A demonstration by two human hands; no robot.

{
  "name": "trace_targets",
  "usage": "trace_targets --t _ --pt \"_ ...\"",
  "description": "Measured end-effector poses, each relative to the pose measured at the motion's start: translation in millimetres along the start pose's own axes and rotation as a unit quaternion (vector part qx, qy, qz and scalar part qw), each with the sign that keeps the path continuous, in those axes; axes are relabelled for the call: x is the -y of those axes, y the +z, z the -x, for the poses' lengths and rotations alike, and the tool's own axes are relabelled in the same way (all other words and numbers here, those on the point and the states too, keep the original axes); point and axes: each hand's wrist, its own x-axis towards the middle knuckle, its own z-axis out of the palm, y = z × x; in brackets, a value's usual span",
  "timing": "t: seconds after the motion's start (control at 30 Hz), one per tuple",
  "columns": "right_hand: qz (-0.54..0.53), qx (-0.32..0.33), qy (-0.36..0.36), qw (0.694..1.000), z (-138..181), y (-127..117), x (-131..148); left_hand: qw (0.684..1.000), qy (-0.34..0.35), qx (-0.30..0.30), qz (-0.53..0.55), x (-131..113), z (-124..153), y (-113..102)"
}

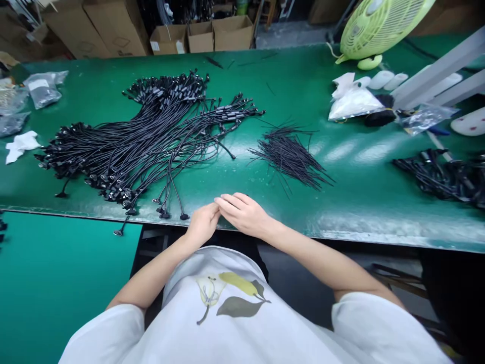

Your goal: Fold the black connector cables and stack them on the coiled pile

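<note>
My left hand (203,223) and my right hand (245,214) meet at the front edge of the green table, fingertips touching. The left one is closed, its fingers curled in toward the right. On the right hand the fingers lie pressed together and bent over the left fingertips. Whatever may be between them is hidden. Just to the left, several connector ends hang loose from a large heap of black cables (151,121). Beyond my right hand lies a loose bundle of thin black ties or wires (291,156).
A green fan (382,28) stands at the back right, near a white plastic bag (354,103) and a slanted grey post (443,71). More black cables (443,174) lie far right. Bagged parts (43,88) sit at the left. Cardboard boxes (233,34) stand behind the table (359,202).
</note>
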Motion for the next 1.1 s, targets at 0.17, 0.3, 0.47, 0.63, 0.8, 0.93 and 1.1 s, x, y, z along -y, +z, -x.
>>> trace_targets --t 0.17,0.3,0.47,0.63,0.8,0.93,1.1 --pt "0.036 0.105 -0.162 0.98 -18.2 -19.6 -5.9 0.98 -0.115 0.129 0.098 12.1 -0.1 -7.5" --pt "0.047 0.141 -0.199 0.969 -23.4 -28.1 -0.5 0.953 -0.178 0.168 0.18 14.7 0.0 -5.6" --pt "0.01 0.15 -0.21 0.966 -29.7 -29.8 2.7 0.947 -0.191 0.187 0.177 8.6 0.4 -6.4" --pt "0.038 0.201 -0.146 0.968 -37.8 -24.8 -2.7 0.967 -0.133 0.155 0.155 -2.9 -3.8 -16.2" --pt "-0.055 0.099 0.129 0.985 -48.5 -9.3 -2.5 0.937 -0.132 0.047 0.321 -11.7 -20.2 -18.1" --pt "-0.223 -0.014 0.28 0.934 -46.6 12.2 10.3 0.948 -0.085 -0.006 0.307 -18.3 -30.1 -24.5" --pt "-0.268 -0.044 0.367 0.89 -33.9 22.1 -5.3 0.993 0.058 0.02 0.101 -19.4 -15.1 -27.4"
